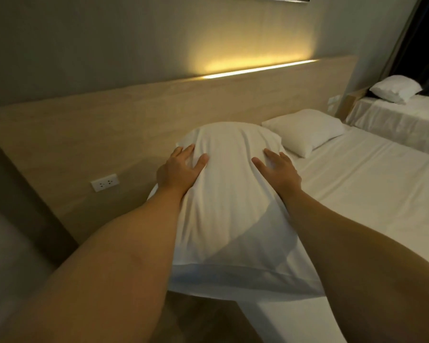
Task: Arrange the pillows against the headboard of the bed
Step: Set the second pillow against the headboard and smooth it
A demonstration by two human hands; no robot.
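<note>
A large white pillow (229, 194) lies lengthwise between my arms, its far end near the wooden headboard (134, 125) and its near end hanging over the bed's corner. My left hand (180, 170) rests flat on its left side with fingers spread. On its right side my right hand (276, 173) presses down the same way. A second white pillow (305, 131) lies flat on the white bed (357, 184), just right of the first and close to the headboard.
A wall socket (104, 182) sits low on the headboard at the left. A lit strip (258, 69) glows along the headboard's top. At the far right stands another bed (396, 120) with its own pillow (395, 88). Dark floor lies below the bed's corner.
</note>
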